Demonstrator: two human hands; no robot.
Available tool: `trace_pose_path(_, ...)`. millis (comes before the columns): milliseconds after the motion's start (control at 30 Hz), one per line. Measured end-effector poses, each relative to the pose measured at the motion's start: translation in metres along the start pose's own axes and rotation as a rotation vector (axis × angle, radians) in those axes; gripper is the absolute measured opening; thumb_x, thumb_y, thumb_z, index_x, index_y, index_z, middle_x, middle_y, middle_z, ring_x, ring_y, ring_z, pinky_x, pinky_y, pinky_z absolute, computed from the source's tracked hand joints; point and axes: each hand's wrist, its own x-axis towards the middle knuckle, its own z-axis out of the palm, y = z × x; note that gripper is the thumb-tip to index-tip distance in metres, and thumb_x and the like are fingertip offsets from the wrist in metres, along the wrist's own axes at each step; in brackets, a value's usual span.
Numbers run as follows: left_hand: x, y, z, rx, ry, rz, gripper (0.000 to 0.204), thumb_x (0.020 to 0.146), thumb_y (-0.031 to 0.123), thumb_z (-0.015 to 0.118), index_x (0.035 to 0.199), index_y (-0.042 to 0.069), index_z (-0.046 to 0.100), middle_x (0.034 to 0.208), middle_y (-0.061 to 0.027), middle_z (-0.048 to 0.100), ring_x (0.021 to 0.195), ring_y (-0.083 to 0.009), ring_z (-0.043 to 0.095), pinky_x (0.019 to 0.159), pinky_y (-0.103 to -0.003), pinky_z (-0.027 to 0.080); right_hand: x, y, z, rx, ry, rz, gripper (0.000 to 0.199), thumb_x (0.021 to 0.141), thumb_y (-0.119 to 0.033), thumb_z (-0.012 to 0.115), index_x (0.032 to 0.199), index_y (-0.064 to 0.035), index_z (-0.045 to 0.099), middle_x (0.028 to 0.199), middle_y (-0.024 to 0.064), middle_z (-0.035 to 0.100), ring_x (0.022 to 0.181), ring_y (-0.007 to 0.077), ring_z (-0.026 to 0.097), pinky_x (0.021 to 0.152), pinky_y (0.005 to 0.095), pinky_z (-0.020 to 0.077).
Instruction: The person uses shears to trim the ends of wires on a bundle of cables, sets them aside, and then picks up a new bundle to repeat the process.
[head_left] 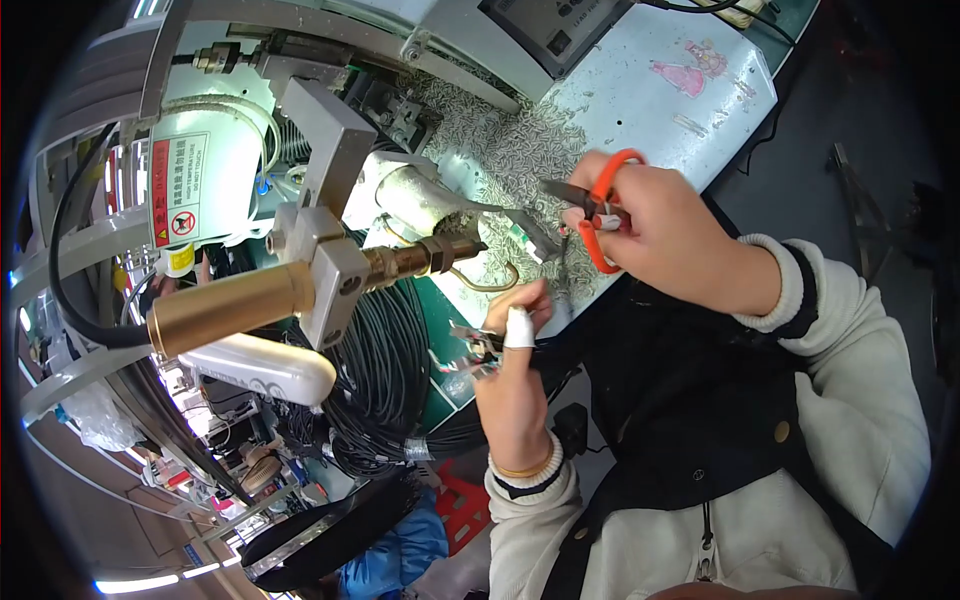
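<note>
Two hands of mine are holding things. My right hand (660, 230) is closed around some scissors (600, 190), with their orange loops in my grip and the dark blades pointing left. That wrist comes in from the right, and the back of the hand faces up. Lower and to the left, my left hand (512, 395) stands upright, with white tape (518, 330) on the thumb. It looks pinched on some thin wires (480, 350), but they are small and messy, so I can't be sure just what they are.

Lots of little silver bits (540, 140) lie past my scissors on the white table (640, 110). Well to the left of the scissors is a warning sign (180, 192) with a red strip, dark writing and a red ring. Up past my right hand is a dark panel (555, 30) with tiny print. A pink picture (680, 75) is on the table, up and right from the scissors.
</note>
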Motion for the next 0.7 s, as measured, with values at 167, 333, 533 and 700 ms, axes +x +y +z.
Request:
trace_pose_path(167, -0.025, -0.012, 0.013, 0.261, -0.084, 0.106, 0.022, 0.086, 0.009, 0.048, 0.106, -0.001, 0.052, 0.092, -0.0088, 0.056, 0.081, -0.0142, 0.051, 0.076, -0.027, 0.04, -0.014, -0.03, -0.002, 0.017, -0.174, -0.245, 0.015, 0.076, -0.01, 0.059, 0.089, -0.0045, 0.055, 0.064, 0.0092, 0.054, 0.053, 0.0217, 0.053, 0.048, 0.0279, 0.0406)
trace_pose_path(333, -0.025, -0.012, 0.006, -0.08, -0.176, -0.023, 0.021, 0.086, 0.007, 0.046, 0.104, -0.002, 0.049, 0.081, -0.0096, 0.055, 0.067, -0.0137, 0.05, 0.061, -0.025, 0.041, -0.017, -0.015, 0.008, 0.068, -0.282, -0.111, 0.024, 0.074, -0.012, 0.061, 0.097, -0.0075, 0.057, 0.078, 0.0093, 0.061, 0.064, 0.0239, 0.059, 0.049, 0.0269, 0.0434)
trace_pose_path(533, -0.028, -0.004, 0.001, -0.198, -0.171, -0.063, 0.021, 0.084, 0.004, 0.044, 0.105, -0.001, 0.045, 0.069, -0.0086, 0.052, 0.053, -0.0118, 0.043, 0.048, -0.022, 0.035, -0.028, -0.004, 0.011, -0.333, 0.146, -0.931, 0.024, 0.072, -0.016, 0.057, 0.096, -0.0154, 0.059, 0.077, 0.0029, 0.062, 0.058, 0.0167, 0.06, 0.045, 0.026, 0.043)
trace_pose_path(700, -0.028, -0.008, -0.006, -0.088, -0.088, -0.08, 0.017, 0.08, 0.003, 0.052, 0.097, -0.001, 0.052, 0.068, -0.0038, 0.051, 0.052, -0.0072, 0.041, 0.048, -0.018, 0.033, -0.032, 0.001, 0.008, -0.403, 0.142, -0.97, 0.016, 0.072, -0.016, 0.063, 0.087, -0.0124, 0.062, 0.09, 0.0051, 0.064, 0.068, 0.013, 0.062, 0.046, 0.0194, 0.0417)
